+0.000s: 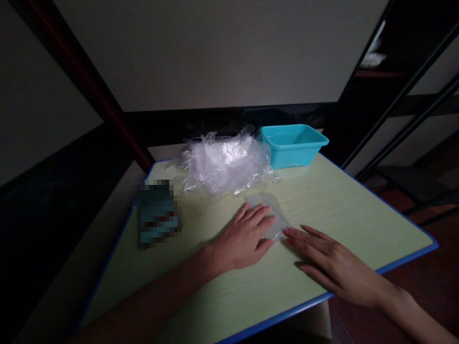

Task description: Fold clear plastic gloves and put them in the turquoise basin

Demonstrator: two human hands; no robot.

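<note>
On a pale green table, I am resting my left hand, palm down and fingers extended, over a thin plastic sheet lying flat before a crumpled heap of clear plastic and a turquoise bin. My right hand is reaching its right-hand edge with outstretched fingertips, thumb apart; neither is pinching anything. I am judging the sheet feather-light, limp and slick, probably clinging to the tabletop and creasing easily; its uncovered far edge is offering the likeliest hold.
</note>
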